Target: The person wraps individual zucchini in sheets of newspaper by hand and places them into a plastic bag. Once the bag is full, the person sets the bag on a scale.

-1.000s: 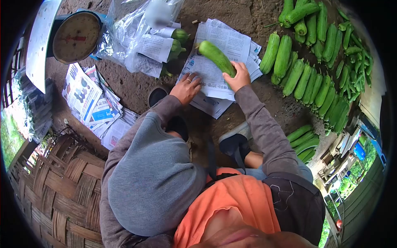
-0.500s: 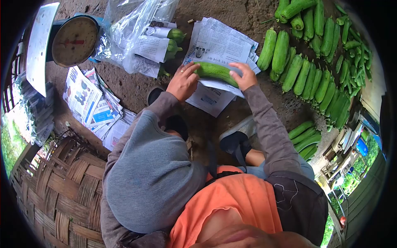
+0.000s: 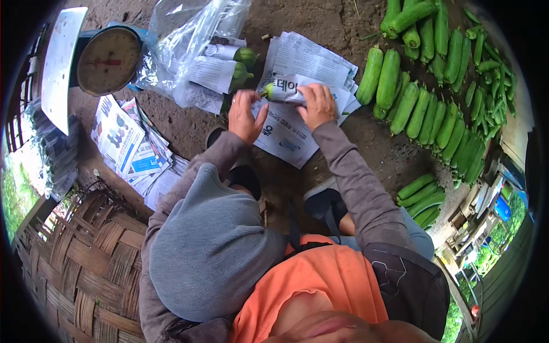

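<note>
The person crouches over a stack of newspaper [image 3: 313, 56] spread on the dirt ground [image 3: 189, 123]. On it lies 1 green gourd [image 3: 267, 90], most of it hidden inside a newspaper sheet [image 3: 290, 87]. Only its stem end shows, poking out on the left.

The gourd's long axis runs nearly level, left to right across the person's front, so it lies crosswise to both forearms. It sits just ahead of both hands, a little right of the midline.

The right hand [image 3: 316, 106] is the nearer 1. Its fingers are curled over the right half of the paper roll and closed down on it. The left hand [image 3: 246, 116] is just beside the bare stem end with its fingers spread apart. It is blurred, and I cannot tell whether it touches the sheet.

Beyond the left hand, a clear plastic bag [image 3: 182, 52] holds at least 2 gourds already in paper. A weighing scale [image 3: 108, 60] stands further left. To the right, well apart from the hands, a long row of bare gourds [image 3: 424, 108] lies on the ground.
</note>
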Motion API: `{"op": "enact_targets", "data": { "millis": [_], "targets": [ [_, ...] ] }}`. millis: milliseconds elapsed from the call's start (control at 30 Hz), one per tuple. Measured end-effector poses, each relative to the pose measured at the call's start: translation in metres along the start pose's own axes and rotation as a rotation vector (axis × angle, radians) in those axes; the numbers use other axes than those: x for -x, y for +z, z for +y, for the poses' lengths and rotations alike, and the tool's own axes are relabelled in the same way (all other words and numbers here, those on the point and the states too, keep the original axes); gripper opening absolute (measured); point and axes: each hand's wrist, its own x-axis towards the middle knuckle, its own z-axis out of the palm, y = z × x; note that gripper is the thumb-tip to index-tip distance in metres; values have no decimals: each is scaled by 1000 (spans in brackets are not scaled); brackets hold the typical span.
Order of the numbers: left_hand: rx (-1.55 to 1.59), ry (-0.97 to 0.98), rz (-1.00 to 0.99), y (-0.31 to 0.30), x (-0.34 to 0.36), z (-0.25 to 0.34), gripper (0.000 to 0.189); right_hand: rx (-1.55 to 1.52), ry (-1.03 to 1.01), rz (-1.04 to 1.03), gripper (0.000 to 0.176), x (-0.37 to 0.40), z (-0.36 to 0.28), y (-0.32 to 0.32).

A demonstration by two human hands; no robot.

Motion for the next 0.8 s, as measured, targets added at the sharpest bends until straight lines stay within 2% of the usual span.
{"op": "enact_targets", "data": {
  "millis": [33,67,133,167,233,267,300,333,400,500,533,600,667,700,733,800],
  "targets": [
    [88,-131,-58,4,11,-9,19,15,13,-30,56,-8,2,-3],
    [287,-499,-352,3,12,-11,17,-7,-1,-61,56,-14,4,-5],
    [631,-778,-592,28,21,-35,22,-49,-30,-127,55,-22,8,-7],
    [761,-841,-573,30,17,-25,25,-78,-49,-97,52,-21,11,-4],
    [1033,-960,-518,33,7,4,31,-262,51,-88,50,-12,9,2],
    [1128,-879,-620,46,5,-10,39,-353,97,-82,48,-7,5,7],
    [1175,-876,-562,47,2,-5,36,-440,124,-32,45,0,-4,14],
    [1222,-874,-502,47,1,0,33,-583,256,-70,44,9,-11,18],
    [1347,-690,-484,53,8,-9,26,-865,534,-152,44,25,-31,16],
    [1311,-646,-402,40,5,2,30,-455,99,-8,40,22,-33,-7],
    [1293,-628,-367,33,-1,10,33,-353,46,63,47,19,-27,-15],
    [1332,-657,-287,23,-15,19,34,-344,127,336,55,3,-29,-29],
    [1359,-654,-232,11,-32,28,33,-999,478,183,62,-3,-19,-23],
    [1325,-628,-156,5,-40,38,32,-987,408,99,62,-10,-25,-27],
    [1210,-588,-103,3,-48,42,35,-811,260,59,63,-16,-33,-33],
    [1241,-628,-27,-4,-60,51,44,-454,-19,-18,66,-33,-70,-58]
  ]
}}
